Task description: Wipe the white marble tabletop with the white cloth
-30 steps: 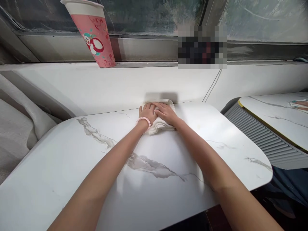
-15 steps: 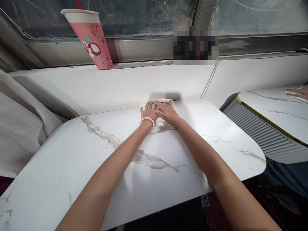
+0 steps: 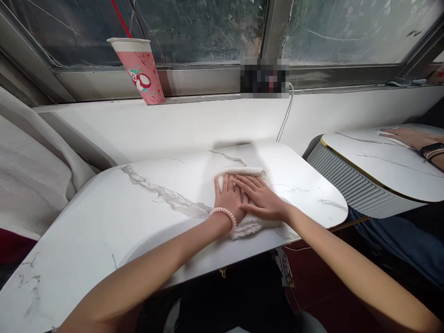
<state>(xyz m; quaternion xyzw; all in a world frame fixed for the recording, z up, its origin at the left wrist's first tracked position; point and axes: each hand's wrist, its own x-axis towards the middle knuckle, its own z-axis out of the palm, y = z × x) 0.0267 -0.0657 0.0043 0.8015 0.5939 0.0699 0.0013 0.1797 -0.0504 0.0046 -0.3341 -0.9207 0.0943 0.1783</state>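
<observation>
A cream-white cloth [image 3: 248, 227] lies spread on the white marble-patterned table [image 3: 93, 208], right of the grey vein. My left hand [image 3: 229, 196] rests flat on it with fingers stretched out, and a pink coil band circles that wrist. Partly over the left hand lies my right hand [image 3: 262, 199], also flat, its fingers pointing up and left across the cloth. Both palms press down on the cloth, and neither hand is closed around it. Much of the cloth is hidden beneath the hands.
A pink paper cup [image 3: 144, 76] with a red straw stands on the window ledge. Beside it is a blurred-out dark object [image 3: 264, 79] with a white cable [image 3: 285, 113]. A grey curtain [image 3: 31, 152] hangs left. At a second table [image 3: 367, 143], another person's hand [image 3: 404, 136] rests on a cloth.
Both hands have slid the cloth from the wall-side edge toward me and slightly right. The camera view has shifted, and more of the other person's arm shows at right.
</observation>
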